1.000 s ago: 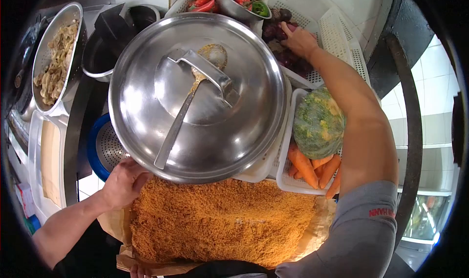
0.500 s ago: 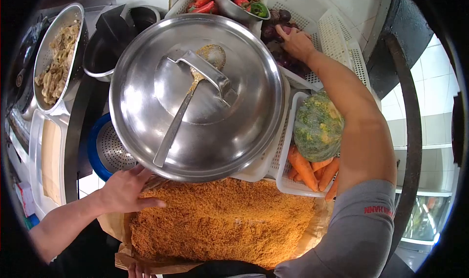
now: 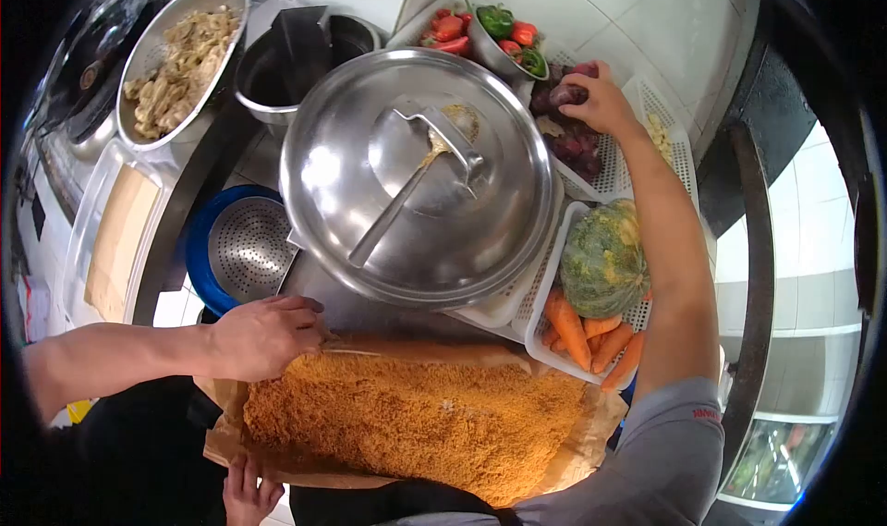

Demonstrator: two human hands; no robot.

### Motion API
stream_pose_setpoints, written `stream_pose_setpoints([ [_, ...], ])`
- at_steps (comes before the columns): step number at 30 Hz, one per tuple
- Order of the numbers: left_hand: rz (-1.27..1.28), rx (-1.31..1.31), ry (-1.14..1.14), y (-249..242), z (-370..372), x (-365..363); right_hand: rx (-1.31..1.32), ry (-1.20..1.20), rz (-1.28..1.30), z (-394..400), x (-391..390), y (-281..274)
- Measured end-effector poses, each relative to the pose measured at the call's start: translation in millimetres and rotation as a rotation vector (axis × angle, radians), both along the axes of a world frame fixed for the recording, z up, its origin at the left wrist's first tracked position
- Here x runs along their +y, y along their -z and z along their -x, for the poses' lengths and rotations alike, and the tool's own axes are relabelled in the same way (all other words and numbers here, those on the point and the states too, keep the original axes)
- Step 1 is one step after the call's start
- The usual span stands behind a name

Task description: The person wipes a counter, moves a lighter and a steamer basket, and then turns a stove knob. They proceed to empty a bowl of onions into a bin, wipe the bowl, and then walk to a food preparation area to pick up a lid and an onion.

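Orange-brown crumbs heaped on brown paper point(image 3: 407, 415) lie nearest, long axis running left to right. At the heap's upper-left corner the left hand point(image 3: 263, 336) pinches the paper's edge, fingers curled. Beyond the big steel pot lid point(image 3: 416, 175), the right hand point(image 3: 601, 101) reaches far ahead, fingers closed on a dark purple onion point(image 3: 565, 93) in the white plastic basket point(image 3: 679, 138).

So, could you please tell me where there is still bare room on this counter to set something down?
Little. A bare strip lies between the big lid and the crumb heap, by the left hand. A white patch shows beside the blue strainer. The right is crowded with baskets: pumpkin, carrots and onions, where the right hand reaches.
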State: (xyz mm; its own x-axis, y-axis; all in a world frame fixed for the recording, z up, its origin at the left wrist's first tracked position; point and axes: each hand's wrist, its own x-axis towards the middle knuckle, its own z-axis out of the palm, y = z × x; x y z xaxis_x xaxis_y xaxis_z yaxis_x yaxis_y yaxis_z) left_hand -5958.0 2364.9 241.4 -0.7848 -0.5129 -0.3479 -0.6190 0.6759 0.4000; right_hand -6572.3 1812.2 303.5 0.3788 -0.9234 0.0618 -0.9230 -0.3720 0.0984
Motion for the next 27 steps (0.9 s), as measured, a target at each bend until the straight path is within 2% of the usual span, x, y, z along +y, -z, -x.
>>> stream_pose_setpoints([
  [1,0.082,-0.069,-0.146,12,-19,76,-0.154,-0.104,0.085,6,-2,3],
  [2,0.162,-0.138,-0.288,10,-20,99,-0.154,-0.114,0.083,-2,4,-3],
  [3,0.239,-0.206,-0.428,-13,21,35,-0.292,-0.004,0.006,-12,17,-15],
  [4,0.244,-0.132,-0.485,-26,32,26,-0.429,0.107,-0.068,-21,30,-27],
  [5,0.251,-0.109,-0.480,-30,38,17,-0.427,0.104,-0.070,-25,44,-34],
  [7,0.256,-0.081,-0.477,-37,48,5,-1.029,0.132,-0.415,-28,79,-49],
  [10,0.343,-0.096,-0.450,-40,54,-2,-1.598,0.069,-0.610,-48,152,-63],
  [11,0.419,-0.135,-0.350,-39,51,-1,-1.755,0.058,-0.671,-48,175,-62],
  [12,0.494,-0.171,-0.250,-37,50,3,-1.892,-0.075,-0.908,-69,206,-77],
  [13,0.480,-0.165,-0.249,-36,49,8,-2.021,-0.211,-1.150,-91,235,-91],
  [15,0.373,-0.121,-0.429,-33,51,16,-2.118,-0.121,-1.666,-97,273,-91],
  [17,0.389,-0.147,-0.369,-25,43,22,-2.264,-0.393,-1.377,-136,342,-89],
  [18,0.437,-0.085,-0.402,-33,46,20,-2.223,-0.315,-1.490,-144,366,-87],
  [19,0.698,-0.331,-0.155,9,30,36,-2.175,-0.240,-1.612,-152,388,-82],
  [22,0.785,-0.461,-0.057,32,12,46,-2.274,-0.124,-1.795,-186,463,-53],
  [24,0.887,-0.565,0.050,37,5,52,-2.143,0.241,-2.012,-202,507,-45],
  [27,1.025,-0.744,0.226,55,-6,58,-2.053,0.172,-2.182,-233,552,-25],
])
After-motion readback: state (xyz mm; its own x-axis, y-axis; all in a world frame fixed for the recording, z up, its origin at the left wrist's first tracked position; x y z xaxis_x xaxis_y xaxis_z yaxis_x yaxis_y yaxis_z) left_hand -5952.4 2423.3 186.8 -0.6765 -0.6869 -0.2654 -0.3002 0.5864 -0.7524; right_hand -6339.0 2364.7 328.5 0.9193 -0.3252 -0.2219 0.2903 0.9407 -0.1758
